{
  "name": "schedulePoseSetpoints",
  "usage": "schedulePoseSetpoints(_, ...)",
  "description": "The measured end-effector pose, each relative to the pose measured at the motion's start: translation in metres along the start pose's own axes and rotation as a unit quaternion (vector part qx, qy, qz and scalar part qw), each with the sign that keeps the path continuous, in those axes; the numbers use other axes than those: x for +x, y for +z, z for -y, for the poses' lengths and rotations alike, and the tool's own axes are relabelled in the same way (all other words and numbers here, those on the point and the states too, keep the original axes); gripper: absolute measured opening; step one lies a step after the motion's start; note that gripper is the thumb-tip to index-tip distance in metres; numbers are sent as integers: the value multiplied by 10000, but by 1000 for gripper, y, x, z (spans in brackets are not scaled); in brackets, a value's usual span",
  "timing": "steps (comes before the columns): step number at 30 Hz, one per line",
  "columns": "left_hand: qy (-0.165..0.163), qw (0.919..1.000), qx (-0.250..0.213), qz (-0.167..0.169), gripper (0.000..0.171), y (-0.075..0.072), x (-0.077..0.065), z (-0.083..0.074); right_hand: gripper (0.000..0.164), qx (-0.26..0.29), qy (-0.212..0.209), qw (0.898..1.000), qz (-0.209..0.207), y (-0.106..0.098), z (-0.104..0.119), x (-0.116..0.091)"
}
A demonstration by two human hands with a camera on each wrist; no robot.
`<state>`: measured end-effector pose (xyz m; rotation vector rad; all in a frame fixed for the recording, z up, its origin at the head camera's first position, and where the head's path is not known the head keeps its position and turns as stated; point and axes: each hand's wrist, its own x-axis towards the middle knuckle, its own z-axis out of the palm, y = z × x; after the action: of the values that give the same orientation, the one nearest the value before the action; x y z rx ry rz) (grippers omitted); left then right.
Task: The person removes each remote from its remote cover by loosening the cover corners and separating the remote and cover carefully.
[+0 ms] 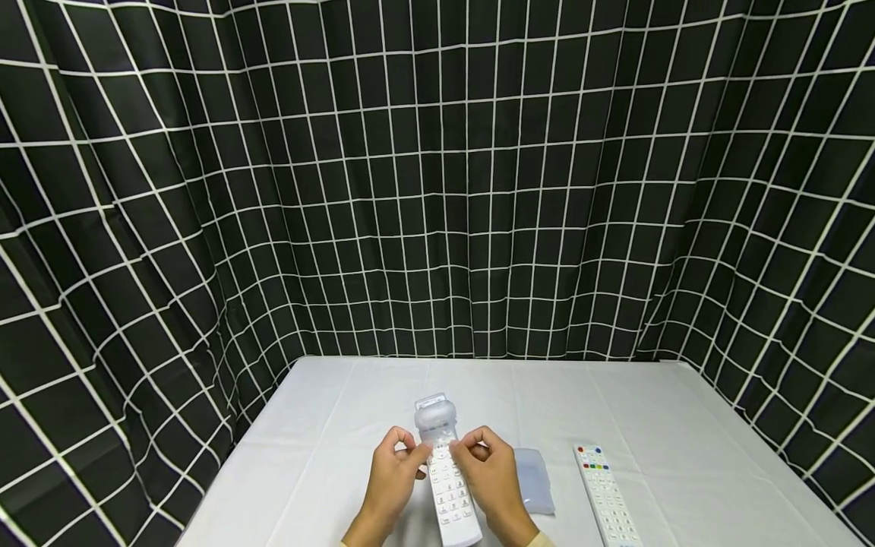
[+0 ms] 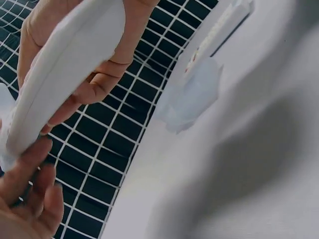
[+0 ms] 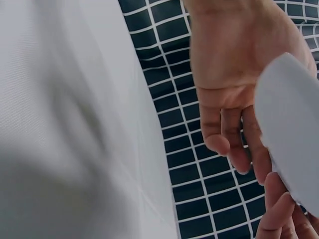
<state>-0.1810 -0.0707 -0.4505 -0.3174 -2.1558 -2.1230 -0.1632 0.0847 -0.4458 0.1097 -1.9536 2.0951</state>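
A white remote control (image 1: 451,497) with a keypad is held above the table, its near end toward me. Over its far end sits a translucent soft cover (image 1: 436,416), bunched into a thick roll. My left hand (image 1: 391,479) pinches the cover's edge at the remote's left side, thumb and index finger together. On the opposite side my right hand (image 1: 494,475) does the same, its other fingers curled. The left wrist view shows the remote's smooth back (image 2: 65,69) tilted between both hands. In the right wrist view the back (image 3: 291,124) partly hides the fingertips.
A second white remote (image 1: 604,494) with coloured buttons lies on the table to the right. Between it and my right hand lies a flat translucent bluish sleeve (image 1: 535,480). White cloth covers the table (image 1: 328,425). Black curtains (image 1: 437,190) with a white grid surround it.
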Motion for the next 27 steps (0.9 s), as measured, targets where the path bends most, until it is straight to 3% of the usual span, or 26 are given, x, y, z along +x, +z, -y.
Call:
schedulePoseSetpoints(5, 393, 9948, 770, -531, 21, 0, 5, -5, 18, -11, 24, 10000, 96, 0, -2, -1)
schedulePoseSetpoints(10, 475, 9941, 525, -825, 25, -3, 11, -11, 18, -9, 28, 9996, 273, -1, -2, -1)
schedulePoseSetpoints(14, 365, 9964, 312, -700, 29, -7, 14, -12, 17, -10, -22, 9994, 352, -2, -1, -1)
schedulePoseSetpoints(19, 80, 9975, 301, -632, 13, -8, 16, -12, 17, 33, -50, 9991, 428, -4, -1, -2)
schedulePoseSetpoints(27, -404, 9937, -164, -1034, 17, -4, 17, -9, 16, -36, -87, 9979, 647, -6, -4, -2)
